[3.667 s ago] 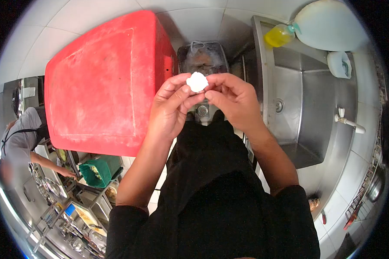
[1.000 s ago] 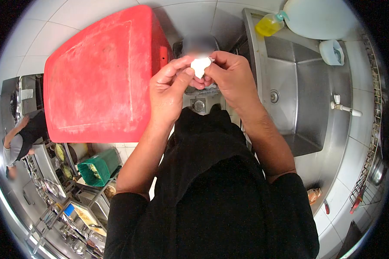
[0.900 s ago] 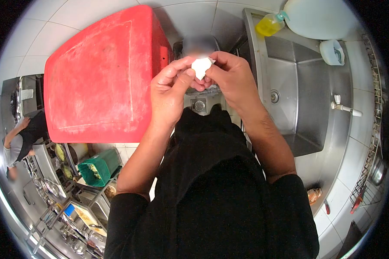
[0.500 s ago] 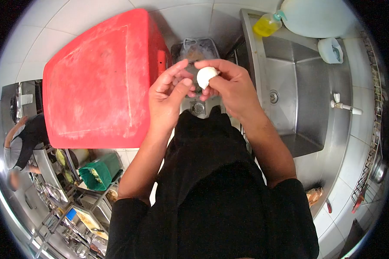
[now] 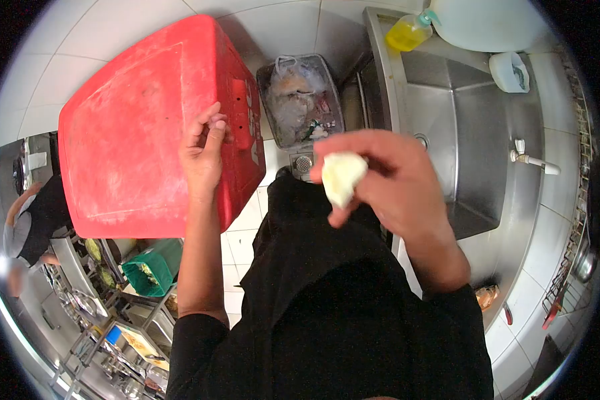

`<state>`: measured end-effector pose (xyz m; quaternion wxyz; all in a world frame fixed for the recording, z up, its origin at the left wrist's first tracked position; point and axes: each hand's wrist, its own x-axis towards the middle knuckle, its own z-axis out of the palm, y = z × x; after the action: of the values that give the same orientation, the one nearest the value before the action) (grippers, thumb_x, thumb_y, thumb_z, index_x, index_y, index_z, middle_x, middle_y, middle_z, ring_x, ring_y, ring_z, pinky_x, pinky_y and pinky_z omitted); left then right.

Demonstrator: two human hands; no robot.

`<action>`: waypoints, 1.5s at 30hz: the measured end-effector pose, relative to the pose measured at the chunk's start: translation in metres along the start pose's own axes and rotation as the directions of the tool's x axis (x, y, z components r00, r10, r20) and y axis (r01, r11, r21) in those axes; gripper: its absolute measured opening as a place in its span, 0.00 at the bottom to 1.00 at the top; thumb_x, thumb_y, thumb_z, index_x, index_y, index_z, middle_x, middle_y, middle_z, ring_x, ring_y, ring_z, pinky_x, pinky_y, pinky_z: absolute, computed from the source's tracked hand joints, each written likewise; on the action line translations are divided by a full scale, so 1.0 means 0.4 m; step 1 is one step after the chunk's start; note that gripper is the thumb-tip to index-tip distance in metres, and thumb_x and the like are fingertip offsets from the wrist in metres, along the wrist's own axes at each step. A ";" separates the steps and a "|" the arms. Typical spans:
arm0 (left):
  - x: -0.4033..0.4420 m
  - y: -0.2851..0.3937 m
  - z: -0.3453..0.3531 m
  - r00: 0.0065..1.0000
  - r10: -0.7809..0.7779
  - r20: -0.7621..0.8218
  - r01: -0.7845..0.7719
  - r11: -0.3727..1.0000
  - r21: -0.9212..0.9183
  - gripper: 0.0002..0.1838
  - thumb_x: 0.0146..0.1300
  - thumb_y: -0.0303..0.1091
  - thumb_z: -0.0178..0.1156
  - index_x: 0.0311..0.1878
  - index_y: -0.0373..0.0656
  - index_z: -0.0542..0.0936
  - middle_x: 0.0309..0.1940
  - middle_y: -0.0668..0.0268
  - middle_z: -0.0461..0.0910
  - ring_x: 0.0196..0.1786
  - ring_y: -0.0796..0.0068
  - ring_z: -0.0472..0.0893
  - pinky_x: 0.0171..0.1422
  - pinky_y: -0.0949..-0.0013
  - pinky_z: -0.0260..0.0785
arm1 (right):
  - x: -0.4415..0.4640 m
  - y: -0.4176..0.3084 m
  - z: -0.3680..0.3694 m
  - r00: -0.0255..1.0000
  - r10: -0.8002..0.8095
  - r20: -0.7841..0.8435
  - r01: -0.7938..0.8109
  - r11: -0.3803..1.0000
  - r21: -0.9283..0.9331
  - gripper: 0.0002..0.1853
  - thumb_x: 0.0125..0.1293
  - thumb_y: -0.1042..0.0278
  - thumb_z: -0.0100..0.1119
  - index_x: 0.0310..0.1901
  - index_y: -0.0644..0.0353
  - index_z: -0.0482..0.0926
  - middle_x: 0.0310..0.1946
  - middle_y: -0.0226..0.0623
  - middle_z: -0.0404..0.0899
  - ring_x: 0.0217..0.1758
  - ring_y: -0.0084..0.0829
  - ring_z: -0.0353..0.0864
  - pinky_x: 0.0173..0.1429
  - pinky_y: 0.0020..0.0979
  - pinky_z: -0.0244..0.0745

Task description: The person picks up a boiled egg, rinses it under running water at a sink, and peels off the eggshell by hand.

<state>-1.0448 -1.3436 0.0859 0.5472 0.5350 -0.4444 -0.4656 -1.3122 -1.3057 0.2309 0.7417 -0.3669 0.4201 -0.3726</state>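
A small whitish, pale yellow piece is pinched between the thumb and fingers of my right hand, which is slightly blurred in front of my dark clothing. What the piece is, I cannot make out. My left hand is apart from it, over the right side of the large red container. Its fingers are loosely bent with small gaps between them, and nothing shows in them. Between and beyond the hands, a dark bin on the floor holds clear plastic and scraps.
On the right is a steel sink with a tap, a yellow soap bottle and a white holder. At the left stand a green bin, a cluttered steel rack and another person. A floor drain lies below the bin.
My hands have parted. The left one moved left over the red container; the right one came nearer my body with the white piece, earlier held between both hands. The floor bin is more visible.
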 end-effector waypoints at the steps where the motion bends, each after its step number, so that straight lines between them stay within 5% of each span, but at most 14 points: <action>1: 0.002 0.000 -0.001 1.000 0.006 0.007 -0.006 1.000 -0.009 0.15 0.67 0.23 0.58 0.57 0.37 0.78 0.41 0.65 0.80 0.40 0.79 0.78 0.42 0.74 0.74 | -0.025 -0.028 0.005 0.999 0.003 0.044 -0.002 0.999 -0.035 0.17 0.63 0.84 0.49 0.52 0.68 0.79 0.36 0.38 0.83 0.30 0.22 0.81 0.35 0.24 0.79; 3: 0.001 -0.005 0.000 1.000 0.026 0.014 -0.026 1.000 -0.004 0.15 0.67 0.23 0.57 0.56 0.36 0.78 0.41 0.65 0.80 0.39 0.79 0.78 0.42 0.74 0.74 | -0.072 -0.085 0.026 0.992 -0.084 0.099 0.096 0.988 -0.123 0.13 0.59 0.83 0.58 0.47 0.71 0.81 0.36 0.51 0.83 0.34 0.34 0.85 0.35 0.26 0.82; 6: -0.004 -0.015 0.002 0.998 0.054 0.020 -0.054 0.998 0.019 0.14 0.67 0.23 0.57 0.55 0.35 0.78 0.40 0.64 0.80 0.39 0.79 0.78 0.41 0.74 0.74 | -0.096 -0.095 0.029 0.888 -0.365 0.278 0.398 0.915 -0.071 0.13 0.56 0.82 0.64 0.44 0.72 0.82 0.35 0.54 0.83 0.36 0.38 0.86 0.38 0.29 0.82; 10: -0.001 -0.006 0.009 0.999 0.041 0.003 -0.041 0.998 0.043 0.13 0.67 0.23 0.57 0.54 0.35 0.79 0.40 0.65 0.79 0.39 0.79 0.78 0.41 0.74 0.74 | -0.097 -0.220 0.046 0.860 -0.162 0.484 0.282 0.941 -0.186 0.09 0.56 0.86 0.62 0.40 0.72 0.82 0.31 0.49 0.82 0.27 0.32 0.82 0.28 0.24 0.75; 13: -0.002 -0.002 0.005 0.999 0.047 0.021 -0.048 0.997 0.066 0.13 0.67 0.23 0.58 0.54 0.35 0.79 0.40 0.65 0.79 0.39 0.79 0.78 0.41 0.74 0.74 | -0.119 -0.086 0.093 0.773 -0.592 0.230 0.574 0.806 0.147 0.09 0.55 0.87 0.60 0.39 0.74 0.82 0.31 0.47 0.82 0.28 0.32 0.83 0.27 0.21 0.75; 20: 0.000 -0.005 0.007 0.998 0.058 0.022 -0.060 0.995 0.074 0.12 0.67 0.24 0.57 0.53 0.37 0.80 0.39 0.65 0.79 0.38 0.80 0.77 0.41 0.75 0.73 | -0.155 -0.119 0.112 0.821 -0.520 0.236 0.486 0.853 0.190 0.07 0.59 0.81 0.63 0.40 0.73 0.83 0.32 0.49 0.82 0.31 0.38 0.85 0.30 0.23 0.78; 25: -0.001 -0.001 0.011 0.997 0.073 0.033 -0.076 0.994 0.080 0.12 0.67 0.24 0.57 0.53 0.36 0.80 0.39 0.65 0.79 0.38 0.80 0.77 0.40 0.75 0.73 | -0.099 -0.160 0.038 0.825 -0.321 0.465 0.343 0.939 0.039 0.10 0.58 0.82 0.63 0.43 0.73 0.81 0.36 0.54 0.83 0.36 0.36 0.85 0.37 0.30 0.81; 27: -0.001 0.002 0.016 0.997 0.068 0.026 -0.070 0.994 0.087 0.12 0.67 0.24 0.58 0.52 0.35 0.80 0.39 0.65 0.79 0.37 0.80 0.77 0.40 0.76 0.73 | -0.089 -0.123 0.034 0.886 -0.383 0.261 0.426 0.894 -0.136 0.07 0.62 0.82 0.58 0.42 0.71 0.81 0.36 0.50 0.83 0.34 0.32 0.84 0.35 0.27 0.79; 29: 0.002 -0.002 0.012 0.997 0.068 0.047 -0.072 0.995 0.068 0.11 0.67 0.23 0.58 0.52 0.35 0.80 0.40 0.65 0.78 0.37 0.80 0.77 0.40 0.76 0.73 | -0.092 -0.118 0.048 0.963 -0.258 -0.079 0.223 0.926 -0.305 0.07 0.67 0.81 0.52 0.42 0.70 0.79 0.37 0.44 0.82 0.31 0.26 0.82 0.33 0.24 0.76; 31: 0.001 0.000 0.011 0.996 0.068 0.059 -0.072 0.995 0.070 0.11 0.67 0.23 0.58 0.52 0.34 0.80 0.40 0.65 0.78 0.37 0.80 0.77 0.40 0.76 0.73 | 0.032 0.021 0.003 0.794 -0.537 -0.284 0.464 0.838 -0.287 0.07 0.68 0.74 0.55 0.44 0.66 0.80 0.35 0.36 0.82 0.28 0.16 0.76 0.30 0.21 0.72; 35: -0.006 0.003 0.006 0.994 0.087 0.071 -0.094 0.991 0.100 0.12 0.66 0.22 0.58 0.52 0.35 0.80 0.39 0.65 0.78 0.37 0.81 0.77 0.39 0.77 0.73 | 0.307 0.389 -0.218 0.640 -0.743 -0.196 0.218 0.421 -0.881 0.13 0.65 0.71 0.58 0.51 0.63 0.77 0.38 0.47 0.83 0.36 0.36 0.84 0.42 0.34 0.78; 38: -0.002 0.014 0.003 0.996 0.058 0.062 -0.064 0.992 0.104 0.12 0.66 0.22 0.57 0.51 0.36 0.80 0.38 0.66 0.78 0.36 0.81 0.77 0.39 0.77 0.73 | 0.260 0.434 -0.189 0.677 -0.538 -0.502 0.110 0.749 -0.654 0.12 0.65 0.67 0.59 0.46 0.65 0.78 0.39 0.47 0.82 0.35 0.41 0.83 0.42 0.38 0.77; 41: 0.006 -0.007 -0.011 0.996 0.034 0.078 -0.032 0.999 -0.018 0.11 0.66 0.22 0.57 0.51 0.37 0.81 0.37 0.67 0.78 0.36 0.82 0.77 0.39 0.77 0.74 | 0.225 0.548 -0.255 0.711 -0.514 -0.480 -0.043 0.649 -0.760 0.12 0.64 0.64 0.61 0.39 0.66 0.78 0.34 0.48 0.82 0.32 0.45 0.81 0.39 0.40 0.75; 45: -0.002 -0.016 -0.026 0.998 -0.015 0.058 0.020 0.996 -0.086 0.11 0.67 0.24 0.58 0.52 0.39 0.81 0.34 0.70 0.79 0.33 0.83 0.78 0.39 0.77 0.74 | 0.177 0.671 -0.297 0.848 -0.252 -0.467 -0.288 0.520 -0.804 0.17 0.65 0.57 0.57 0.32 0.68 0.77 0.24 0.55 0.77 0.29 0.52 0.78 0.36 0.46 0.70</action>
<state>-1.0349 -1.3408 0.0794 0.5530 0.5011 -0.4343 -0.5044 -1.3269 -1.2727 -0.0688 0.3222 -0.5593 0.7383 -0.1957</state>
